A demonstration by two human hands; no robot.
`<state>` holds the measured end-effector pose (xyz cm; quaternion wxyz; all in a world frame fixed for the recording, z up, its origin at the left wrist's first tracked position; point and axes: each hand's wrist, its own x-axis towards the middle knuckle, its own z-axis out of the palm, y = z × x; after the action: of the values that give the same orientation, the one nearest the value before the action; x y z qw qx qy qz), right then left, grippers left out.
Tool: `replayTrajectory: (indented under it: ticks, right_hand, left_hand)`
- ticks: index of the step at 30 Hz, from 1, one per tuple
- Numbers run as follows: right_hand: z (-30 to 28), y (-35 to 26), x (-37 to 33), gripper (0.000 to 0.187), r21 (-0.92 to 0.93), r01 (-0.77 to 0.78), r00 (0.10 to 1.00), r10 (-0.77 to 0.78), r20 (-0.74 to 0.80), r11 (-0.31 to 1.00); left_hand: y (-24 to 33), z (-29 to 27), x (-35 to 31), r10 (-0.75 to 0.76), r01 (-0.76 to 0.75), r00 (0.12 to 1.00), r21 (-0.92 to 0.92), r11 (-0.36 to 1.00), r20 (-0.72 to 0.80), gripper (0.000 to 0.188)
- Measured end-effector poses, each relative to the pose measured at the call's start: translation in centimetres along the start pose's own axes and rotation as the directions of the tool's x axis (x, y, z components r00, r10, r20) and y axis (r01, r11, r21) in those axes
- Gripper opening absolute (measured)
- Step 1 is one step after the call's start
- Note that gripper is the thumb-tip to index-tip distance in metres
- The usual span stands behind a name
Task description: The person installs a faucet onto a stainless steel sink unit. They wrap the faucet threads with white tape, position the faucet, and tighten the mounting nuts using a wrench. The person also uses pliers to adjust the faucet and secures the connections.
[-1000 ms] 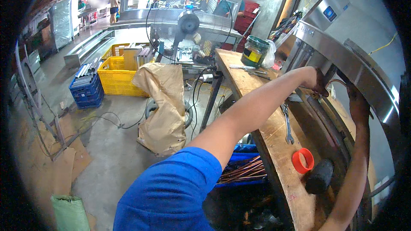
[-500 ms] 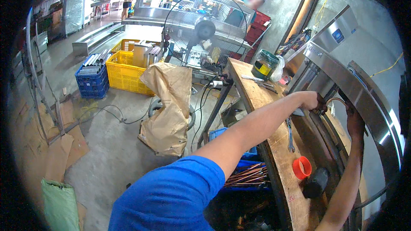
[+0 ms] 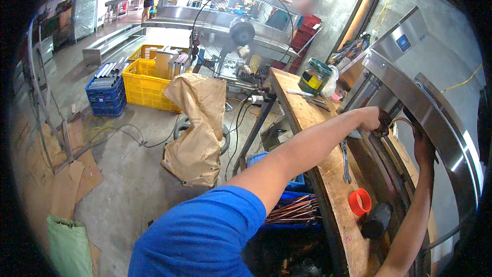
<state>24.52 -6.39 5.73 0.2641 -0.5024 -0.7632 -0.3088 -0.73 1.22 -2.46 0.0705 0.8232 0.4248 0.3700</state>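
Observation:
My left arm stretches across the workbench to a curved stainless steel appliance (image 3: 446,102). The fingers of my left hand (image 3: 376,120) are closed beside its underside, around something hidden behind them. A thin bent copper tube (image 3: 403,120) spans the gap between my two hands. My right hand (image 3: 423,146) reaches up under the steel body, its fingers in shadow and mostly hidden. On the wooden bench below lie a wrench (image 3: 346,163), an orange ring (image 3: 360,202) and a black cylindrical piece (image 3: 377,220).
A green-lidded jar (image 3: 314,78) and loose tools stand at the bench's far end. Copper rods (image 3: 294,209) fill a blue crate underneath. A large fan (image 3: 242,33), a brown-paper-covered object (image 3: 197,128), a yellow crate (image 3: 148,90) and a blue crate (image 3: 106,97) occupy the floor.
The view has shifted slightly. Both hands stay at nearly the same place under the appliance. In the background a person by the fan has moved an arm.

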Motion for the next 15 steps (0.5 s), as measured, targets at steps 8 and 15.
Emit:
replayTrajectory:
  ticks: [8,15]
  right_hand:
    - [-0.2,-0.4,-0.3,0.05,0.081,-0.045,0.999,0.043,0.023,0.996]
    - [0.1,-0.2,0.0,0.044,0.028,0.012,0.996,-0.009,-0.093,1.0]
  left_hand:
    - [1.8,-1.1,-0.4,0.518,-0.457,0.853,0.388,0.801,-0.063,0.015]
    - [0.1,-0.7,-0.7,0.497,-0.482,0.866,0.18,0.857,-0.046,0.02]
